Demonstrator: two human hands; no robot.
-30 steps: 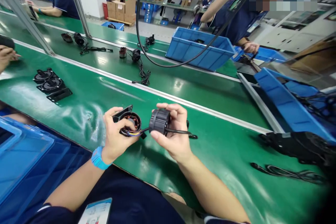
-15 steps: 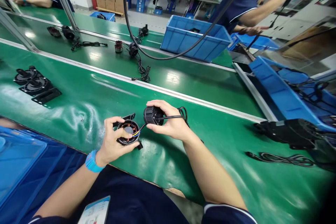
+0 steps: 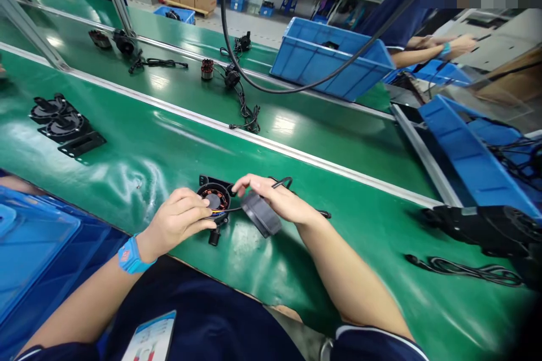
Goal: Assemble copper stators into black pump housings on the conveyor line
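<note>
Presently, a round black motor housing [image 3: 214, 201] lined with copper-coloured windings [image 3: 222, 197] is seen over the glossy green worktop [image 3: 178, 149], its left rim covered by the half-curled fingers of the left hand [image 3: 180, 217]; whether the thin coloured wires [image 3: 218, 212] there are pinched cannot be told. At the housing's three o'clock, a ribbed black cylindrical cover [image 3: 262, 217] is tilted beneath the right hand [image 3: 283, 201], whose fingers are outstretched, any grip being hidden. Two joined black round parts [image 3: 61, 121] are placed at ten o'clock, a blue plastic bin [image 3: 322, 65] between one and two.
</note>
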